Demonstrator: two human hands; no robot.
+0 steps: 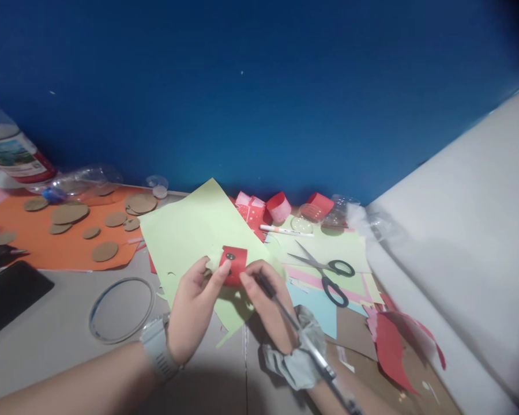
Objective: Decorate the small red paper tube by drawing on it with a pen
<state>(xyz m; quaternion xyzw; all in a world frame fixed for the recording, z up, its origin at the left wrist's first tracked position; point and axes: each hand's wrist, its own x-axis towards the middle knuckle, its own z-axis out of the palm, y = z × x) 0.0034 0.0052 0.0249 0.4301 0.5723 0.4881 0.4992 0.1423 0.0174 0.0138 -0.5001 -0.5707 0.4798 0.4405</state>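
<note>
A small red paper tube [239, 260] with black eye-like marks on its side sits between my two hands, above a light green sheet [199, 222]. My left hand [201, 297] is closed on the tube's left side, thumb in front, with a scrap of pale green paper [215, 260] showing by its fingertips. On the tube's right edge rest the fingertips of my right hand [270, 300], which also grips a long, slim black-and-silver pen [305, 334] slanting back over the wrist. Pieces cut from the green sheet leave ragged gaps below the tube.
Black-handled scissors [324, 268] lie open at right on coloured papers. Behind are a white marker [286, 230], red paper rings [279, 206] and clear plastic pieces. Cardboard discs [105, 251] lie on orange paper at left, near a tape ring [121, 310], phone [15, 297] and bottles.
</note>
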